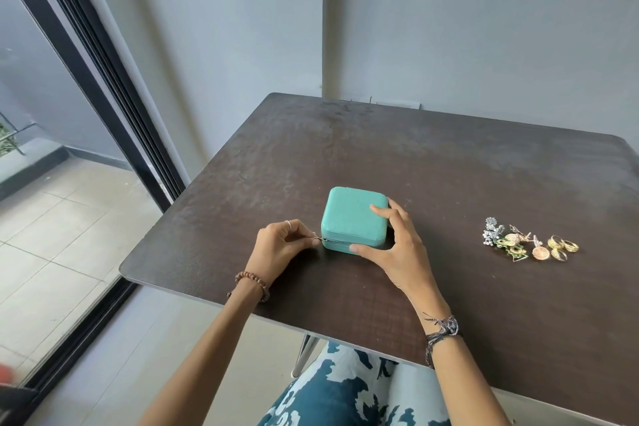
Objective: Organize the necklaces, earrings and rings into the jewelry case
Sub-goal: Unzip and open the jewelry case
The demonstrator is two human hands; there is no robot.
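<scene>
A closed teal jewelry case (349,216) lies on the dark table (449,166), near its front left part. My left hand (281,245) pinches the zipper pull (316,237) at the case's front left corner. My right hand (397,245) grips the case from the right, thumb on the front side and fingers over the lid's right edge. To the right lies a small pile of jewelry (518,244): silver and floral earrings, with several gold rings (562,247) beside them.
The table stands against a grey wall (484,28). A glass sliding door with a black frame (103,97) runs along the left. My patterned lap (345,391) shows below the table's front edge.
</scene>
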